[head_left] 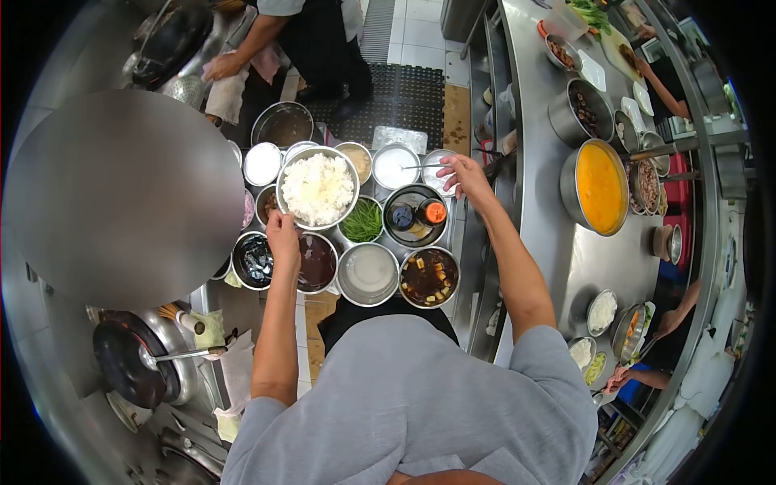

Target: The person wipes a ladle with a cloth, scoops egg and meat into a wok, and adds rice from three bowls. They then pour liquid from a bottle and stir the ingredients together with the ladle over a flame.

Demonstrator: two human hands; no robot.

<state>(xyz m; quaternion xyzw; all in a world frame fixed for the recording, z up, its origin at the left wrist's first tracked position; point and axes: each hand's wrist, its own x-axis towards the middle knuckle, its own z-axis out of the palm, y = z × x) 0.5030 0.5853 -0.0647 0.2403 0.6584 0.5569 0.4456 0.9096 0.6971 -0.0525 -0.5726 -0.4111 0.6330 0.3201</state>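
Observation:
My left hand (282, 234) is closed on the near rim of a metal bowl of white rice (318, 190), held above several metal containers. Between the fingers of my right hand (464, 176) is the thin handle of a spoon (427, 166). Its far end reaches over a container of white powder (394, 165). Close below that hand stands a second container of white powder (437, 172). Nearer me are a pan with two bottles (435, 212), a bowl of chopped greens (361, 221), a pot of cloudy liquid (368, 273) and brown sauce with pale cubes (429, 277).
On the left, a wok (133, 360) holds a ladle (182, 354); a grey blur hides much of that side. At the right, a steel counter (533, 121) carries a bowl of orange liquid (601, 187). A co-worker (311, 48) stands ahead; others' hands show at far right.

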